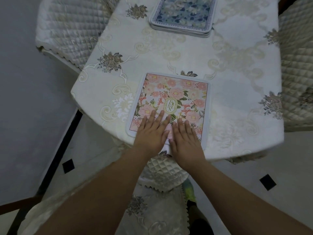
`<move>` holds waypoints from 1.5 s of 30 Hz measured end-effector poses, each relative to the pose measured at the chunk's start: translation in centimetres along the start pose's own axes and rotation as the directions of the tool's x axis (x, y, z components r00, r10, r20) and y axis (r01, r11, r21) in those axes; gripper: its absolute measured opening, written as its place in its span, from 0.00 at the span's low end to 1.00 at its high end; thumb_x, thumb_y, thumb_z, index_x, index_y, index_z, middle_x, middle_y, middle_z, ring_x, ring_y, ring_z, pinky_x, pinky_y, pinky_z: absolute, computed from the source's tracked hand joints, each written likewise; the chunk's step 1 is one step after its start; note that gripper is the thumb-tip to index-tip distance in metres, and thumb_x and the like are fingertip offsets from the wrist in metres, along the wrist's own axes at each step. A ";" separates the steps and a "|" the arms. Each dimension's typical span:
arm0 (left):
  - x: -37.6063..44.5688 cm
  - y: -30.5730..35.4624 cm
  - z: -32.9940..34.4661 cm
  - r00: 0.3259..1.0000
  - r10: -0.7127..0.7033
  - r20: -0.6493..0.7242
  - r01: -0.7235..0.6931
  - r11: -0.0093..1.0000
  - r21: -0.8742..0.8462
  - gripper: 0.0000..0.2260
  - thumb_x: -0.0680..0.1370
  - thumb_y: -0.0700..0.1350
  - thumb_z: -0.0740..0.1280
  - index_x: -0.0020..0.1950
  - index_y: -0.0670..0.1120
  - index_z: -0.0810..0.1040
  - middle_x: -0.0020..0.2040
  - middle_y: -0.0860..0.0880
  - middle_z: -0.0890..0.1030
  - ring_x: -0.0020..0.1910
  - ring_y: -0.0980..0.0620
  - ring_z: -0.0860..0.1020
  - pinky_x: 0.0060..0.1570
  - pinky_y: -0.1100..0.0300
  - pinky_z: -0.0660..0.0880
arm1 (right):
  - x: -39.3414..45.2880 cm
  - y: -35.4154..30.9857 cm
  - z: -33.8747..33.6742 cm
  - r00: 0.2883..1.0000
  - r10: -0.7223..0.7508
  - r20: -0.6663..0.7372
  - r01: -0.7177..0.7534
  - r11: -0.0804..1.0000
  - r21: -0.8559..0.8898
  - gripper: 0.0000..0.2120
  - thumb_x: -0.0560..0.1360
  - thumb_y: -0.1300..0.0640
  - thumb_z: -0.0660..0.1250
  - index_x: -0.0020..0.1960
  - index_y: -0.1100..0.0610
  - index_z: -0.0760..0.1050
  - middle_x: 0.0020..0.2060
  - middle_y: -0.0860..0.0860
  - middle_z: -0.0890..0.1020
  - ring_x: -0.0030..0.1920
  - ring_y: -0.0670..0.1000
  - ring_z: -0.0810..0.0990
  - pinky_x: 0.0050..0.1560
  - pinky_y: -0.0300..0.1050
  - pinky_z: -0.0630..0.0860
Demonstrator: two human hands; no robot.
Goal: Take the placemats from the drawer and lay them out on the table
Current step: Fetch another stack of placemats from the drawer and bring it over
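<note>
A pink floral placemat [176,92] with a gold oval label lies flat on the table [237,92] near its front edge. My left hand [151,131] and my right hand [185,138] rest side by side on the mat's near end, palms down and fingers straight. A stack of blue floral placemats [183,14] sits at the far side of the table, apart from both hands.
The table wears a cream embroidered cloth. Quilted chairs stand at the far left [67,31], at the right [298,73] and just below the front edge [164,173]. Pale tiled floor [25,99] lies to the left.
</note>
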State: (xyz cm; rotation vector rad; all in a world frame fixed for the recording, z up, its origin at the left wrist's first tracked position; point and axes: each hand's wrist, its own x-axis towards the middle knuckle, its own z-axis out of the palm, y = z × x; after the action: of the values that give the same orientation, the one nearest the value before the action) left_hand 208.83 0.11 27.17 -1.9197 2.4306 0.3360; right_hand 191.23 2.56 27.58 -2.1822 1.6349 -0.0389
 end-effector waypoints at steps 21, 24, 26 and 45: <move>3.4 -3.3 -2.8 0.976 -0.213 -0.041 0.206 0.970 -0.126 0.32 0.83 0.61 0.40 0.83 0.46 0.41 0.83 0.47 0.41 0.81 0.50 0.37 0.79 0.48 0.41 | 3.2 4.9 -4.4 0.979 0.160 -0.127 -0.145 0.982 0.119 0.32 0.84 0.43 0.48 0.81 0.57 0.41 0.80 0.54 0.41 0.79 0.51 0.35 0.77 0.50 0.39; 8.7 -1.6 -4.4 0.993 -0.107 -0.056 0.096 0.981 -0.171 0.29 0.85 0.55 0.45 0.83 0.45 0.44 0.83 0.47 0.45 0.82 0.48 0.42 0.80 0.49 0.45 | 9.2 4.5 -5.9 0.986 0.130 -0.103 -0.111 0.979 0.173 0.31 0.84 0.47 0.49 0.80 0.60 0.45 0.80 0.56 0.45 0.79 0.53 0.40 0.77 0.47 0.40; 12.5 -0.6 -5.1 0.999 -0.045 -0.009 0.044 0.990 -0.137 0.27 0.85 0.50 0.49 0.83 0.46 0.46 0.83 0.47 0.46 0.82 0.47 0.44 0.79 0.48 0.47 | 13.2 4.5 -6.4 0.991 0.106 -0.078 -0.090 0.979 0.185 0.30 0.84 0.49 0.50 0.80 0.61 0.48 0.80 0.57 0.48 0.80 0.55 0.44 0.78 0.49 0.43; 14.4 -4.5 -2.8 0.938 -0.335 -0.083 0.330 0.941 -0.074 0.37 0.80 0.69 0.44 0.83 0.48 0.43 0.83 0.49 0.45 0.82 0.51 0.43 0.79 0.47 0.44 | 14.3 10.9 -6.7 0.946 0.258 -0.197 -0.258 0.966 0.024 0.35 0.81 0.37 0.43 0.81 0.56 0.42 0.80 0.52 0.46 0.80 0.50 0.43 0.78 0.50 0.44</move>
State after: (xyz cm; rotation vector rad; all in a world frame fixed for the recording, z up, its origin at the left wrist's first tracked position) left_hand 209.98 -15.22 27.06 -2.3725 2.1087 0.3111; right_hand 183.98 -15.17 26.86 -2.0005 2.0214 -0.1851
